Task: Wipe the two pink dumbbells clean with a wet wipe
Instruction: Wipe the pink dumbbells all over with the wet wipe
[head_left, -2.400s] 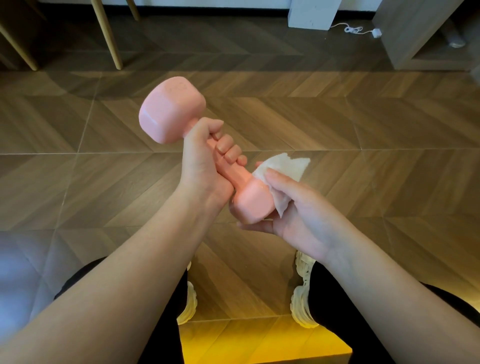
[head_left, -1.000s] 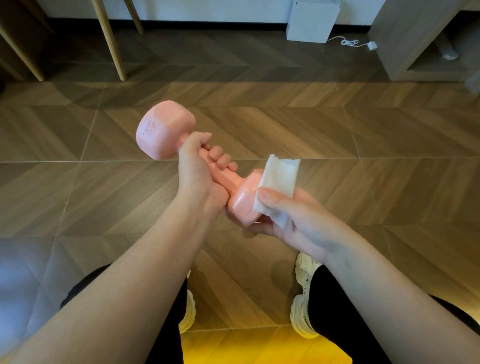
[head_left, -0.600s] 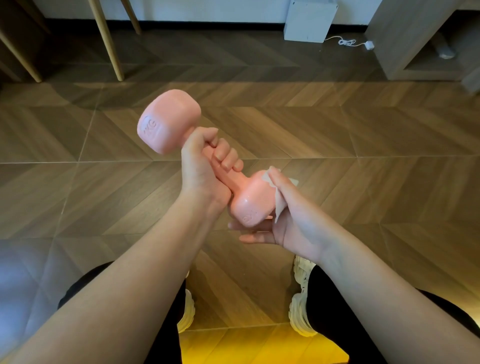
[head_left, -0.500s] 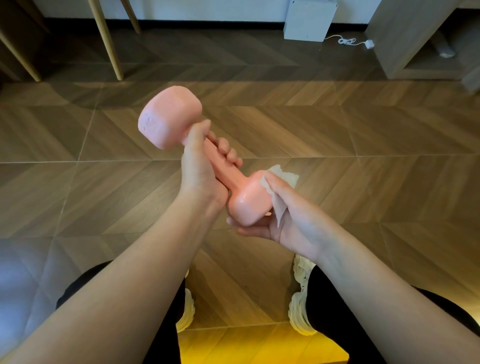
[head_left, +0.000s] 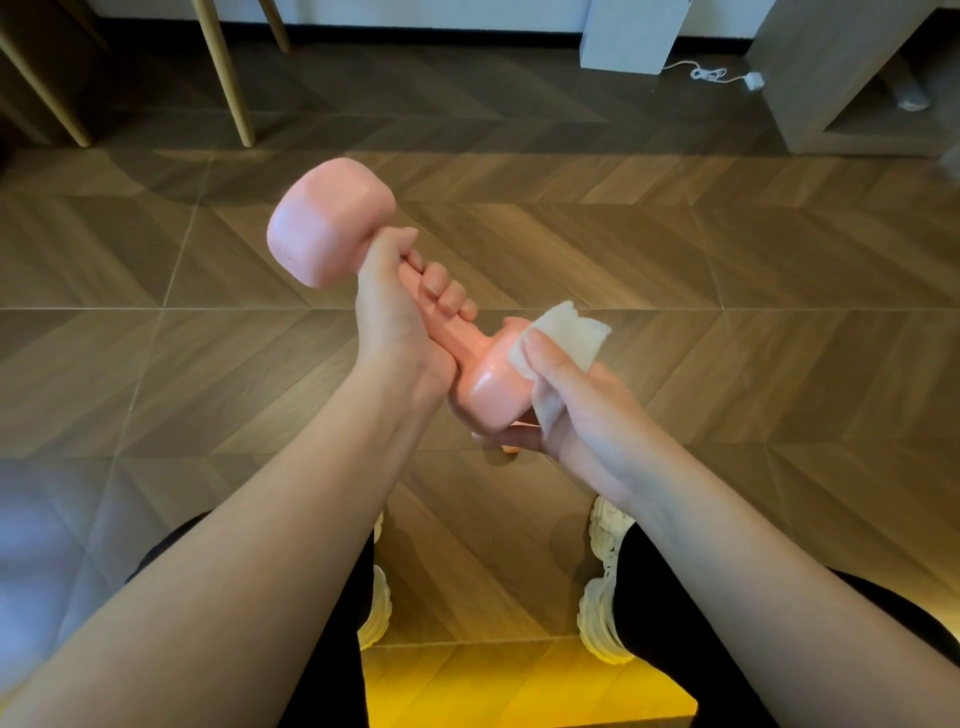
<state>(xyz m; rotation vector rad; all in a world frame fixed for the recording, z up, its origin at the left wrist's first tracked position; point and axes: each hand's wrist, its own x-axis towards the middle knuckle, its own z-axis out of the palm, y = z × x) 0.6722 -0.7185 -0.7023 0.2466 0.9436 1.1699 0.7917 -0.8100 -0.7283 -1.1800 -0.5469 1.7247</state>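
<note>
One pink dumbbell (head_left: 327, 223) is held tilted in mid-air above the floor, its far head up at the left and its near head low at the centre. My left hand (head_left: 400, 322) grips its handle with the fingers curled round it. My right hand (head_left: 566, 410) cups the near head from the right and below, pinching a white wet wipe (head_left: 566, 335) against that head with the thumb on top. The second dumbbell is out of view.
Wood-pattern floor tiles (head_left: 727, 270) lie below. Wooden furniture legs (head_left: 228, 73) stand at the back left. A white box (head_left: 631, 34) with a cable (head_left: 717, 75) sits by the far wall, and a grey cabinet (head_left: 841, 78) stands at the back right. My shoes (head_left: 602, 582) show below my arms.
The dumbbell has been turned in my left hand's grip. My right hand has slid the wipe over the near head, from its side to its upper right face.
</note>
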